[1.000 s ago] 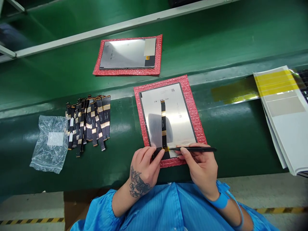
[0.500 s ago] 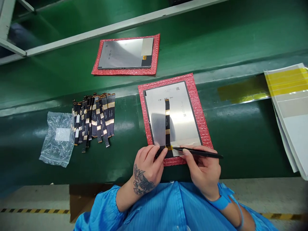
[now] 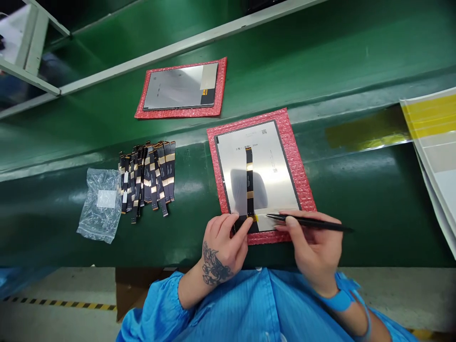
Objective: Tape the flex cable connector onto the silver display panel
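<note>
In front of me an LCD panel (image 3: 278,171) lies metal back up on a red bubble-wrap sleeve (image 3: 303,190). One black flex cable (image 3: 250,180) with gold bands runs lengthwise over it. At the near end of that cable, my left hand (image 3: 225,242) presses a fingertip on its connector, by a small yellow tab, its other fingers curled near the panel's edge. Black tweezers (image 3: 313,222) are gripped in my right hand (image 3: 317,249). Their tips point left over the pale strip at the panel's near edge, a short way from the connector.
Left of the panel are a pile of flex cables (image 3: 149,178) and a clear plastic bag (image 3: 101,209). Farther back lies a second LCD panel (image 3: 174,88) on red bubble wrap. Sheets with yellow film (image 3: 432,118) are at the right. A pale rail (image 3: 171,52) crosses the green bench.
My right hand has drawn the tweezers to the right, so their tips are away from the connector. My left fingertip stays on the cable end. The view has shifted slightly.
</note>
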Demonstrator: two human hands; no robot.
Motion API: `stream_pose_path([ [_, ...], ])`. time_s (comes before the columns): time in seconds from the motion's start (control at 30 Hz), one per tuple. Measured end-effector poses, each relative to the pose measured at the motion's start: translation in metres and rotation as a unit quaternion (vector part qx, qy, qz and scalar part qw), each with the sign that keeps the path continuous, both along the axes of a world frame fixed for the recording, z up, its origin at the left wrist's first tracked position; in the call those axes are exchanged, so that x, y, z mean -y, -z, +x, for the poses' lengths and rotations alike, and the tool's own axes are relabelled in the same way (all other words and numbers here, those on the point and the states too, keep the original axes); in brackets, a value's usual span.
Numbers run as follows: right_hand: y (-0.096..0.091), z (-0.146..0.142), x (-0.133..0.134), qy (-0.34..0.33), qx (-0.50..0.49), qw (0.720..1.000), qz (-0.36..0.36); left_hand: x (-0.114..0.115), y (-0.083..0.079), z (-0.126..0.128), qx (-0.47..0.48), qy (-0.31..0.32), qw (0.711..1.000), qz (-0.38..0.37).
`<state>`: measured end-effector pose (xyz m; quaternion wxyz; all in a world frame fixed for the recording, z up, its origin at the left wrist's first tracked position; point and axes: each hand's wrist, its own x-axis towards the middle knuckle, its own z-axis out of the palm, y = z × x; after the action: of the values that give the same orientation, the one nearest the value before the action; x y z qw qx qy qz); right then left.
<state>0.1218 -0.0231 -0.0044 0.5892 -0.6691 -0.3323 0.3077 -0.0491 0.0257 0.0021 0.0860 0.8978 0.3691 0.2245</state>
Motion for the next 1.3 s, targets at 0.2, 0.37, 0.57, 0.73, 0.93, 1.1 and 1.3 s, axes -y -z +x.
stream_pose_path([
  [0.2, -0.007, 0.003, -0.006, 0.015, -0.101, 0.995, 0.011, 0.004, -0.002, 0.014, -0.051, -0.039, 0.998, 0.006],
  [0.37, -0.006, 0.003, -0.006, 0.011, -0.097, 0.995, -0.002, 0.008, 0.003, 0.014, -0.057, -0.052, 0.997, 0.03],
  [0.57, -0.005, 0.003, -0.007, 0.021, -0.094, 0.995, 0.0, 0.007, 0.006, 0.0, -0.031, -0.01, 0.998, 0.052],
  [0.73, -0.004, 0.004, -0.006, 0.02, -0.098, 0.995, 0.003, 0.003, -0.001, -0.015, 0.037, 0.013, 0.998, -0.04],
  [0.93, 0.001, 0.006, -0.001, 0.016, -0.11, 0.994, 0.005, 0.002, 0.004, -0.007, -0.009, -0.01, 1.0, -0.014],
  [1.1, 0.002, 0.016, 0.001, 0.041, -0.126, 0.991, 0.021, 0.014, 0.004, -0.02, 0.071, -0.124, 0.984, -0.105],
  [1.3, -0.005, 0.031, -0.007, 0.084, -0.165, 0.982, 0.048, 0.012, -0.029, -0.022, 0.406, -0.24, 0.707, -0.526],
])
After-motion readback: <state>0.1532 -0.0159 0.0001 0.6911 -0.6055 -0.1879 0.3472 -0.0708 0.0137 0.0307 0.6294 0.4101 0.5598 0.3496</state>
